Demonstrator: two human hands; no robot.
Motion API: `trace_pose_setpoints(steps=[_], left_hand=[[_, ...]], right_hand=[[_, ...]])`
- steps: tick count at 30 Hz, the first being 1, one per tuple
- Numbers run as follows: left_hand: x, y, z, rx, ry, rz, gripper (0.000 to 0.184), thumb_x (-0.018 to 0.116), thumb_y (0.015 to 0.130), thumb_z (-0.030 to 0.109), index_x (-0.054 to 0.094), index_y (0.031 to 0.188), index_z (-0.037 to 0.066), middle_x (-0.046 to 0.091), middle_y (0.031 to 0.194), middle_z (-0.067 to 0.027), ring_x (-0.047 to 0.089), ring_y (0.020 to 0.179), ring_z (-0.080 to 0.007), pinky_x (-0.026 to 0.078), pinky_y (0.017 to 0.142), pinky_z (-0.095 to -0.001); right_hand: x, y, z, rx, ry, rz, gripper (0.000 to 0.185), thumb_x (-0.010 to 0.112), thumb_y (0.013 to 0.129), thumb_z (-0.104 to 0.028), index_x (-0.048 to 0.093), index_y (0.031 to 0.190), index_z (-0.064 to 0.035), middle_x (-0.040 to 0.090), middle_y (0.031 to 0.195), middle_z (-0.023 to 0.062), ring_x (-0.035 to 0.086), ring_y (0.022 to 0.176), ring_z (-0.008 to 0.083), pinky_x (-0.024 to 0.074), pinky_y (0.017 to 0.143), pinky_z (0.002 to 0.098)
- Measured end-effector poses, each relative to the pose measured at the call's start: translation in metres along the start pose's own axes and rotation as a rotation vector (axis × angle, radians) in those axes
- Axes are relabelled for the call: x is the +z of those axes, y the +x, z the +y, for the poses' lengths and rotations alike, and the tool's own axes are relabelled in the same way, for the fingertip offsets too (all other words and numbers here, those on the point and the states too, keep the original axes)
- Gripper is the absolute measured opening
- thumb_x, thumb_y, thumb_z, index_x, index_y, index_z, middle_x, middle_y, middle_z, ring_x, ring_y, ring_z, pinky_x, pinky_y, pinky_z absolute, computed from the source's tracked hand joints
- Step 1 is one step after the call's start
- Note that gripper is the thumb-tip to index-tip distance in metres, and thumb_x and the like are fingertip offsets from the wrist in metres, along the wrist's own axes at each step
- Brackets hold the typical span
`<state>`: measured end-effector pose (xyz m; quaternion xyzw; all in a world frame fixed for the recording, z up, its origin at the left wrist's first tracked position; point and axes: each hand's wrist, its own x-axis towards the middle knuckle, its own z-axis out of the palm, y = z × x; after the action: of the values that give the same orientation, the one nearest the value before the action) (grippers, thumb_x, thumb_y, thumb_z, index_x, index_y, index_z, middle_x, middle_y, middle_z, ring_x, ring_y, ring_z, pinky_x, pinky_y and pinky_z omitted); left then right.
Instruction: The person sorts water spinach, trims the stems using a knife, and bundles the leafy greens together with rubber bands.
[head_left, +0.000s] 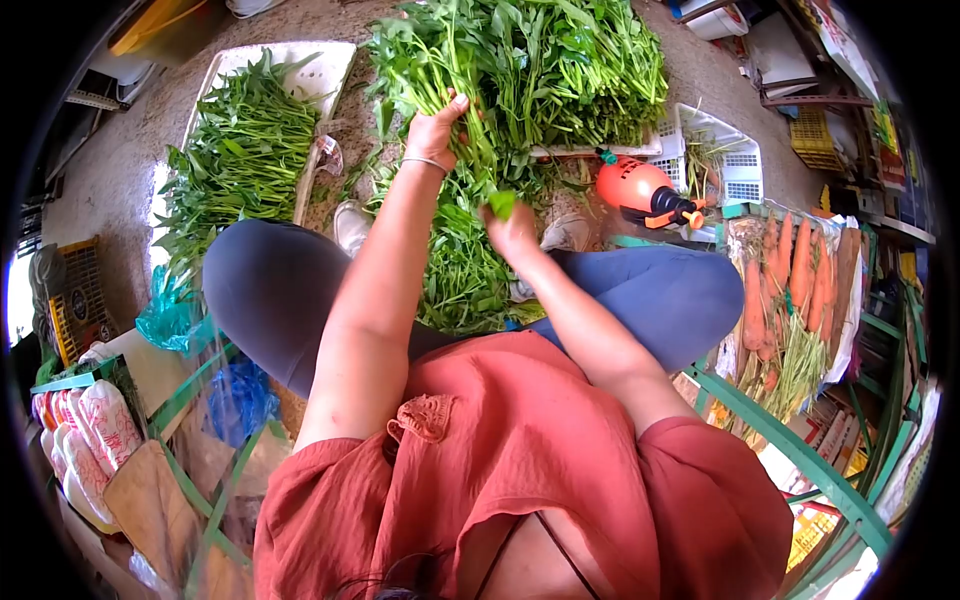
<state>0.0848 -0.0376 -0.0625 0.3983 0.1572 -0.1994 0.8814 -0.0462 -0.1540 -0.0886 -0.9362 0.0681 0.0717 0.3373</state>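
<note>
I have two bare hands at work, apart from each other, both to the left of one red sprayer [640,185], my landmark here. My left hand [436,130], with one bracelet at its wrist, is clamped around the stems of one bunch of greens [440,65], up and left of the sprayer; I cannot count its stems. My right hand [513,235] is lower and nearer the sprayer, slightly blurred, with one loose leaf [501,204] at its fingertips; whether the fingers pinch it, I cannot tell.

I count three more masses of greens: one large pile [590,80] just beyond the sprayer, one low heap [465,275] left of it and closer to me, and one spread [235,155] on a white tray [332,75] well to its left. My two shoes [568,233] are both left of the sprayer, one near it, one farther off.

Just right of the sprayer is one white basket [742,188] with a few stalks inside. Farther right and toward me lie several carrots [802,260], overlapping too much for an exact count. Two plastic bags, one turquoise [170,312] and one blue [243,398], are far left of the sprayer, toward me.
</note>
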Motion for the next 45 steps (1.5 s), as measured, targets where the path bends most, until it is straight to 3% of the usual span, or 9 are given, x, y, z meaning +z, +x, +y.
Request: trace_pose_setpoints(steps=[2,5,9,13,16,22,28,32,45], left_hand=[[-0.003,0.004,0.001,-0.048,-0.064,-0.05,0.016,0.057,0.079,0.012,0.05,0.093,0.013,0.061,0.078,-0.001,0.06,0.068,-0.0132,0.034,0.043,-0.0223],[0.002,-0.003,0.002,-0.031,-0.12,-0.026,0.014,0.054,0.081,0.011,0.051,0.094,0.012,0.063,0.084,-0.003,0.06,0.069,-0.0129,0.034,0.043,-0.0212],[-0.003,-0.005,0.0,-0.067,-0.124,-0.026,0.014,0.055,0.08,0.012,0.052,0.094,0.012,0.062,0.082,-0.0023,0.06,0.07,-0.0124,0.035,0.044,-0.0207],[-0.011,0.003,-0.01,-0.056,-0.119,-0.06,0.012,0.056,0.08,0.012,0.053,0.091,0.011,0.061,0.081,-0.0013,0.059,0.069,-0.0123,0.036,0.045,-0.0209],[-0.013,0.005,-0.014,-0.036,-0.167,-0.13,0.014,0.058,0.079,0.016,0.054,0.092,0.011,0.06,0.08,-0.0008,0.058,0.069,-0.0125,0.037,0.046,-0.0223],[-0.027,-0.005,-0.022,-0.126,-0.03,-0.034,0.041,0.058,0.078,0.037,0.048,0.106,0.009,0.057,0.106,-0.0034,0.055,0.089,-0.0135,0.037,0.06,-0.0243],[-0.019,-0.005,-0.031,-0.07,-0.008,-0.148,0.022,0.059,0.079,0.014,0.052,0.1,0.009,0.06,0.096,-0.0062,0.058,0.083,-0.0177,0.044,0.055,-0.0268],[-0.022,-0.011,-0.026,-0.078,0.021,-0.16,0.02,0.057,0.079,0.006,0.05,0.097,0.01,0.062,0.091,-0.006,0.059,0.078,-0.0179,0.044,0.053,-0.0273],[-0.03,-0.008,-0.031,-0.038,0.093,-0.08,0.024,0.062,0.072,0.0,0.051,0.091,0.01,0.059,0.074,-0.0029,0.058,0.068,-0.0164,0.045,0.055,-0.0281]], right_hand=[[0.012,-0.018,0.015,0.078,-0.493,-0.345,0.029,0.061,0.074,-0.031,0.058,0.071,-0.0029,0.062,0.076,0.014,0.058,0.063,0.0302,0.0457,0.055,0.0368],[-0.023,-0.012,-0.005,0.448,-0.268,-0.862,0.077,0.071,0.065,-0.022,0.03,0.129,-0.0066,0.054,0.104,0.0223,0.059,0.082,0.0285,0.047,0.071,0.0377],[-0.02,0.029,0.028,0.585,-0.037,-0.36,0.068,0.058,0.076,-0.036,0.031,0.128,-0.0028,0.046,0.118,0.0202,0.052,0.1,0.0264,0.0436,0.082,0.0332],[-0.039,0.038,-0.018,0.237,0.829,0.005,0.044,0.05,0.083,-0.038,0.049,0.114,-0.0056,0.06,0.086,0.0063,0.055,0.055,0.013,0.0409,0.048,0.0196],[-0.045,0.044,-0.035,0.082,0.797,-0.205,0.031,0.05,0.085,-0.029,0.055,0.099,-0.0019,0.058,0.069,0.0019,0.054,0.056,0.0093,0.04,0.046,0.0181],[-0.041,0.057,-0.036,0.054,0.608,0.155,0.022,0.05,0.085,-0.019,0.057,0.088,0.0007,0.057,0.065,0.0031,0.052,0.054,0.0079,0.0429,0.048,0.0209],[-0.025,0.048,-0.028,-0.124,0.213,0.184,0.024,0.049,0.083,-0.026,0.057,0.087,-0.0043,0.06,0.074,0.0152,0.059,0.066,0.0306,0.0444,0.059,0.0382],[-0.034,0.062,-0.015,0.34,0.436,0.058,0.035,0.052,0.08,-0.041,0.06,0.084,-0.0072,0.062,0.071,0.0087,0.058,0.063,0.0197,0.0433,0.056,0.03],[-0.035,0.109,-0.04,0.163,0.188,0.227,0.02,0.062,0.07,-0.023,0.065,0.074,-0.0039,0.062,0.062,0.006,0.057,0.055,0.0122,0.0439,0.053,0.0255]])
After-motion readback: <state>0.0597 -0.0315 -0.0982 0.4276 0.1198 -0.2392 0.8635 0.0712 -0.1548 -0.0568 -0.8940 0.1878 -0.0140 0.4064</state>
